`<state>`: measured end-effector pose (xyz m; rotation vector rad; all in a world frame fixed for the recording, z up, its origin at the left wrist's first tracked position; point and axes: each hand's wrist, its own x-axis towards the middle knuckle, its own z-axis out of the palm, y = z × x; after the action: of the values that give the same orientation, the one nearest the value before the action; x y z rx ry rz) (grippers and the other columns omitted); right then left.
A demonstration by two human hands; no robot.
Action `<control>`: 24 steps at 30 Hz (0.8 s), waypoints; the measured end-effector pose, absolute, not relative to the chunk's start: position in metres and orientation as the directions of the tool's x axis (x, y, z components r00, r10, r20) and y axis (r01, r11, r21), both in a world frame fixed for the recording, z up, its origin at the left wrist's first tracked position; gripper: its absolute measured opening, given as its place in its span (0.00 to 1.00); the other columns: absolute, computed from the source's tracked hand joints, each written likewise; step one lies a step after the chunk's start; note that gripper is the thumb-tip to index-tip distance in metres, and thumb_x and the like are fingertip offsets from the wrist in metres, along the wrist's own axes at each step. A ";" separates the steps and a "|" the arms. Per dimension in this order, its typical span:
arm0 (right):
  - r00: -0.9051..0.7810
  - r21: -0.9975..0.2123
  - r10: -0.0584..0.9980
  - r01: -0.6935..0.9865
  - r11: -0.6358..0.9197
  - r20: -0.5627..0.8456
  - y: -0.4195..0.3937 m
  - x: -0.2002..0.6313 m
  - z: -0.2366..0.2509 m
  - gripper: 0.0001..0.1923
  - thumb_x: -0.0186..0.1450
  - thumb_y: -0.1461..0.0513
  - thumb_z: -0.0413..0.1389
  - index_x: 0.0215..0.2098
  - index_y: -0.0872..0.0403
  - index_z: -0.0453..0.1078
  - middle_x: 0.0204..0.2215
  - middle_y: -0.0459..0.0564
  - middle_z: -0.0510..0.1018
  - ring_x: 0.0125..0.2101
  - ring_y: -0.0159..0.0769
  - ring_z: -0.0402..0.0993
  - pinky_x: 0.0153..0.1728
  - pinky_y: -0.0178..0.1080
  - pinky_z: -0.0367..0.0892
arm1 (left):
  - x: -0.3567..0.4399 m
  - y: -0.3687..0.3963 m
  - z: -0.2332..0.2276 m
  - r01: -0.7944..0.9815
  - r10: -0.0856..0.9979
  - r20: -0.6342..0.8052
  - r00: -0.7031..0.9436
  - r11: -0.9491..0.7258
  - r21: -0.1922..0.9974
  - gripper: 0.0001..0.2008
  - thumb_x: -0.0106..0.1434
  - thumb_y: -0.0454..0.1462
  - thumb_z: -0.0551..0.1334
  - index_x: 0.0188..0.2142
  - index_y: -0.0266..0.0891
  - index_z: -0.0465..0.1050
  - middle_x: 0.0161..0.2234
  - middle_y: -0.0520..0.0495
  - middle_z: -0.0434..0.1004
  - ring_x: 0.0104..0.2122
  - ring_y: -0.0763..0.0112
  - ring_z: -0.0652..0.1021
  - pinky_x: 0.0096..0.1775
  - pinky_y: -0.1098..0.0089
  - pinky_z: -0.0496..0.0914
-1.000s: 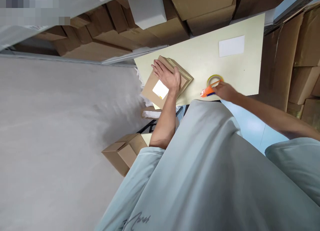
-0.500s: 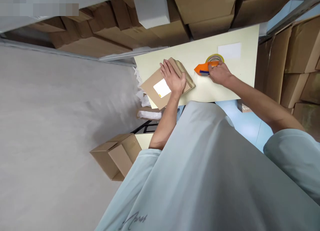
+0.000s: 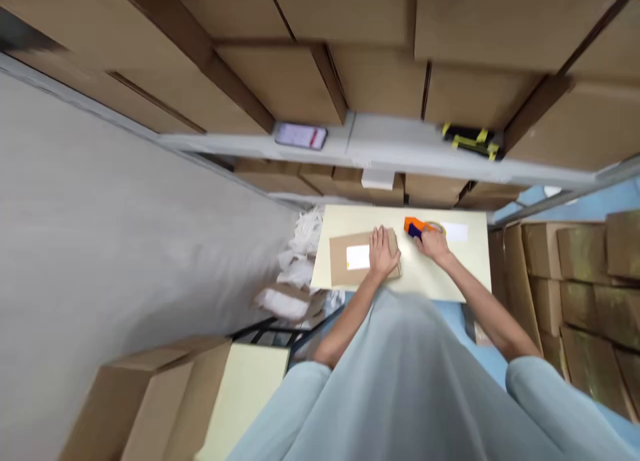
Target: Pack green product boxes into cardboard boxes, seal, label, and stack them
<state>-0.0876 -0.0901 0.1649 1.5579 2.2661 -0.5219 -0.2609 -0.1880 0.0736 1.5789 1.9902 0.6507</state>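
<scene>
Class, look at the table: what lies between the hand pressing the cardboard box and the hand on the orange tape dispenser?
In the head view, only bare table separates the left hand on the box from the right hand gripping the tape dispenser.

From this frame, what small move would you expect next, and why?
Probably the right hand brings the orange tape dispenser onto the cardboard box: the left hand lies flat on the box, pinning it to the table, with the dispenser just beside it.

We note a pale grey-blue short-sleeved shirt, plain in weave, sleeves ending near the elbows. Forearms and both hands, left hand (image 3: 384, 253) and right hand (image 3: 434, 244), are bare, ungloved.
</scene>
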 end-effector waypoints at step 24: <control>-0.443 -0.273 0.890 0.848 0.455 0.106 0.071 -0.185 0.298 0.35 0.80 0.62 0.45 0.81 0.73 0.54 0.76 0.77 0.66 0.76 0.62 0.61 0.78 0.57 0.53 | -0.302 -0.062 0.182 0.731 0.924 0.334 -0.187 -0.096 0.675 0.36 0.73 0.38 0.60 0.78 0.34 0.63 0.75 0.27 0.70 0.76 0.41 0.71 0.77 0.41 0.66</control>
<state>-0.1850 0.0705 0.2984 1.7492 2.8722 -0.3065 -0.3019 -0.0617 0.1819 1.8270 1.9302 1.1544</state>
